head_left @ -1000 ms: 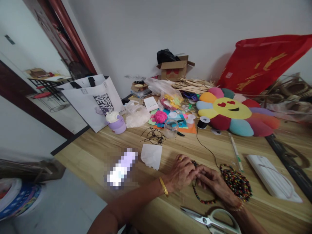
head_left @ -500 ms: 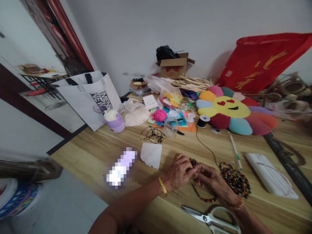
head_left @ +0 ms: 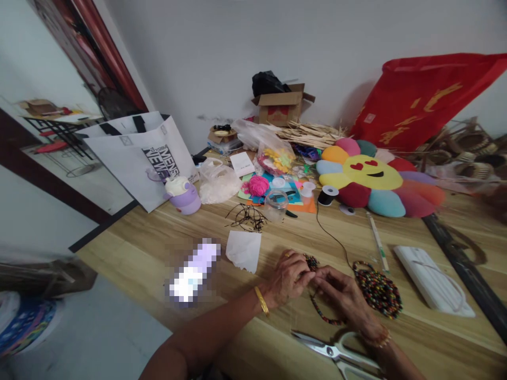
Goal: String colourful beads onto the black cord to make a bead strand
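My left hand point(head_left: 288, 279) and my right hand point(head_left: 339, 291) meet over the table, fingertips pinched together. Between them runs a string of small multicoloured beads point(head_left: 325, 317), which hangs in a loop below the fingers. More of its beads show just beyond my left fingers. The exact spot being pinched is hidden by the fingers. To the right of my right hand lies a coiled pile of beaded strands point(head_left: 380, 293). A black cord leads from this pile to a spool of black cord point(head_left: 328, 196). Scissors point(head_left: 331, 350) lie partly open beneath my right wrist.
A torn white paper point(head_left: 243, 250) and a blurred-out phone point(head_left: 194, 272) lie to the left. Farther back are black cord scraps point(head_left: 247, 217), a clear jar point(head_left: 276, 205), pink yarn point(head_left: 258, 185) and a flower cushion point(head_left: 374, 174). A white case point(head_left: 433, 281) lies at right.
The view has shifted slightly, so things sit a little farther left. Both hands stay pinched together on the bead string with hardly any movement.
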